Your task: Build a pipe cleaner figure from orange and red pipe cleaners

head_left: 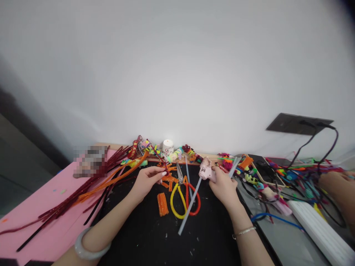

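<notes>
My left hand (146,181) pinches a small dark red and orange pipe-cleaner piece (167,170) above the black mat (155,236). My right hand (223,184) grips a pink hot glue gun (205,170), whose long clear glue stick (191,207) slants down to the left over the mat. The gun's nozzle points left toward the pinched piece. Between the hands lie scissors with a yellow and a red handle loop (184,201), and short orange pipe-cleaner bits (162,204).
Long red, orange and black pipe cleaners (83,192) fan over the pink sheet (36,214) at left. A white candle jar (168,146) and small colourful figures line the wall. Another person's hand (335,184) works among tangled wires at right, beside a white keyboard-like strip (318,229).
</notes>
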The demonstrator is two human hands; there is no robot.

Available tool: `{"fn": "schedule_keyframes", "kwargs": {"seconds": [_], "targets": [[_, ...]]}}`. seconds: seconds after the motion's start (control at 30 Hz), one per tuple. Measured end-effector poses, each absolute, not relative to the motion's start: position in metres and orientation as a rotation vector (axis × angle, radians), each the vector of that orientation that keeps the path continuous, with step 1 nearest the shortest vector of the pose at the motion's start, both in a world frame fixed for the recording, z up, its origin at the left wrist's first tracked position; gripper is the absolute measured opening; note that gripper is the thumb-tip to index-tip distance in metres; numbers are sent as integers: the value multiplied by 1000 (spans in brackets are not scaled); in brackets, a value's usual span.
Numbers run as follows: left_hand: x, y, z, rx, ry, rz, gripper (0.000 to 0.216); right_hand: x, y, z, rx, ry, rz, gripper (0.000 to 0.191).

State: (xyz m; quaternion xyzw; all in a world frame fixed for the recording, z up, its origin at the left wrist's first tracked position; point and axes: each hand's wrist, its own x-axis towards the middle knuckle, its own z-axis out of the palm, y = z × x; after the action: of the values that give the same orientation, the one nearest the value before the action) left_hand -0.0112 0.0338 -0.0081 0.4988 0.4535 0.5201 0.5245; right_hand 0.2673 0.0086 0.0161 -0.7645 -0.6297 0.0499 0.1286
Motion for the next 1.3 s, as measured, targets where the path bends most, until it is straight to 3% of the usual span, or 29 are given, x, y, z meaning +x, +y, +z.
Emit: {"fn": "schedule_keyframes", "kwargs": {"seconds": [0.3,0.47,0.67,0.73,0.77,0.87,1.3], "targets": [[-10,29,-10,1373,1098,1210,18,268,7,12,-2265,-1790,121,56],[-5,18,-2,1919,1003,1127,12,257,3,18,-1593,-1726,91,29],[6,5,-4,2330,735,943,26,209,-12,13,-1116,-1831,505,27],[8,3,-5,2365,695,933,28,197,-15,8,-1064,-1803,625,12],[9,2,-5,2361,685,937,29,194,-16,6,-1073,-1758,658,5],[11,1,-2,2226,739,996,25,191,-17,2,-1151,-1593,739,23],[12,7,-9,1387,897,1079,7,196,-19,0,-1238,-1410,723,24]]}}
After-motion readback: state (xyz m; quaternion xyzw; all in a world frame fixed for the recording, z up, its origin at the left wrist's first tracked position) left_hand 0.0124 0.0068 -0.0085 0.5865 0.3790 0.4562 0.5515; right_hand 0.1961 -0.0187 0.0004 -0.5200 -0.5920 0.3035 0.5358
